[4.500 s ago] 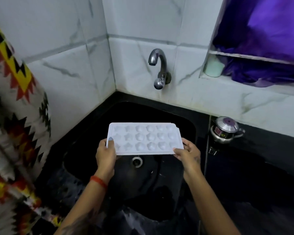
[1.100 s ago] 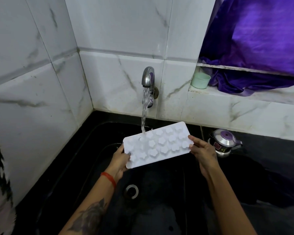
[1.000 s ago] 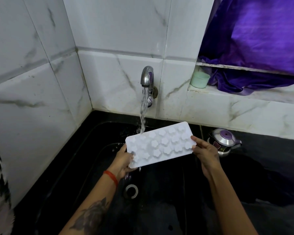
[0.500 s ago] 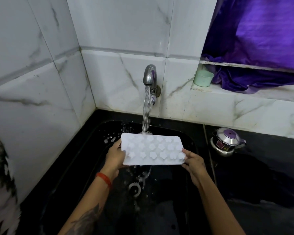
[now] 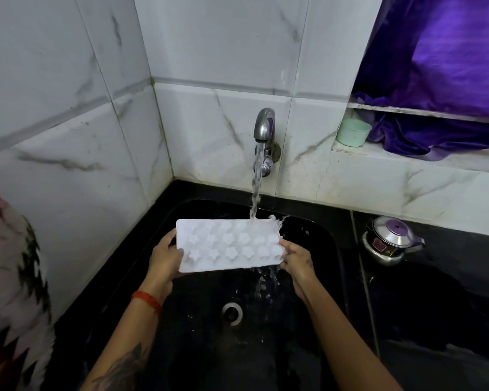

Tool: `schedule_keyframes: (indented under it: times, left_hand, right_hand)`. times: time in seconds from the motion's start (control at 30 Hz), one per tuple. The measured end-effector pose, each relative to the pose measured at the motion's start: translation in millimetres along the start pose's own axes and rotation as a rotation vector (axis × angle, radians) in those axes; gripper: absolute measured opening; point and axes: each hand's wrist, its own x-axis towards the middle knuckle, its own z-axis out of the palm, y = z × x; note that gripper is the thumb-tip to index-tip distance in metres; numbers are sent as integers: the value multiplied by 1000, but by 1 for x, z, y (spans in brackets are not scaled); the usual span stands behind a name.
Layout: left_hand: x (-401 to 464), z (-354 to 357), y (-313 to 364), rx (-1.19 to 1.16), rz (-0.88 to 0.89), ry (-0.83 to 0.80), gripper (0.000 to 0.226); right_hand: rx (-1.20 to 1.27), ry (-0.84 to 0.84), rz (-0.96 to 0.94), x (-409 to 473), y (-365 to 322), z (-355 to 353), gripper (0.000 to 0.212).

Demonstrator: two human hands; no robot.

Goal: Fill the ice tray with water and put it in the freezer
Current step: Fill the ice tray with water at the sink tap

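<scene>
ice tray (image 5: 229, 245), white with flower-shaped pockets, sits level over the black sink (image 5: 331, 249), held at both short ends. left hand (image 5: 164, 259) has its grip on the left end, thumb lying on top of the rim and fingers curled underneath, a red band (image 5: 147, 300) round the wrist and a dark tattoo showing further down the forearm. right hand (image 5: 295, 259) has its grip on the right end, thumb pinching the rim from above, the other fingers tucked below where i can't see them. tap (image 5: 264, 127) on the back wall is running, and the stream (image 5: 256, 187) lands on the tray's far right corner, splashing up off the edge there. water spills off the near right edge of the tray and falls in drops toward the drain (image 5: 232, 313), which sits below and a little nearer than the tray. how full the pockets are i can't tell, they all look the same pale white. the walls are white marble-look tile. to the right on the black table stands a small steel pot (image 5: 390, 241) with a purple knob on its lid, well apart from the tray. up on a ledge by the tap is a pale green cup (image 5: 353, 132), and beside it purple cloth (image 5: 441, 66) hangs down and bunches on the ledge. at the far left edge is a patterned cloth (image 5: 9, 292) in white, black, red and yellow.
</scene>
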Motion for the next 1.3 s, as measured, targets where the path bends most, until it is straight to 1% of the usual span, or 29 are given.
schedule_keyframes:
  times: [0.13,0.23,0.37,0.5,0.63,0.73,0.83,0.93,0.97,1.0,1.07,1.1,1.13,1.2,1.3]
  left_hand:
    - [3,-8,-5,-12,-31,34,57]
    - [5,-9,-11,-26,-76,46,57]
    - [7,-4,-27,-31,-138,39,55]
    - [5,5,-40,-16,-174,-27,50]
    - [4,18,-46,-3,-255,-110,43]
    - [2,26,-45,-29,-307,-160,32]
    - [-6,32,-38,-84,-341,-193,30]
    - [-6,29,-33,-168,-383,-195,18]
    - [-6,28,-31,-155,-383,-199,16]
    - [-5,27,-30,-122,-380,-207,20]
    - [-4,25,-27,-43,-370,-223,43]
    - [-4,25,-26,-14,-358,-222,52]
    - [-3,25,-25,0,-340,-219,57]
    - [-3,27,-23,-4,-293,-196,55]
    - [-8,32,-20,31,-209,-204,35]
  right_hand:
    - [-50,7,-44,2,-6,6,31]
    - [-106,58,-100,-2,-15,7,34]
    - [-213,129,-228,-9,-29,3,38]
    - [-220,139,-332,-18,-44,-2,42]
    - [-227,164,-442,-20,-53,-7,37]
    - [-263,109,-512,-21,-55,-17,36]
    - [-313,92,-587,-16,-55,-30,29]
    - [-467,188,-631,-9,-51,-43,16]
    - [-494,212,-632,-8,-50,-47,11]
    - [-500,217,-619,-10,-50,-50,7]
    - [-503,209,-551,-12,-49,-53,5]
    - [-521,228,-517,-12,-47,-54,9]
    - [-539,258,-485,-11,-46,-54,12]
    - [-540,321,-403,-9,-46,-55,17]
    - [-546,364,-247,-6,-43,-58,30]
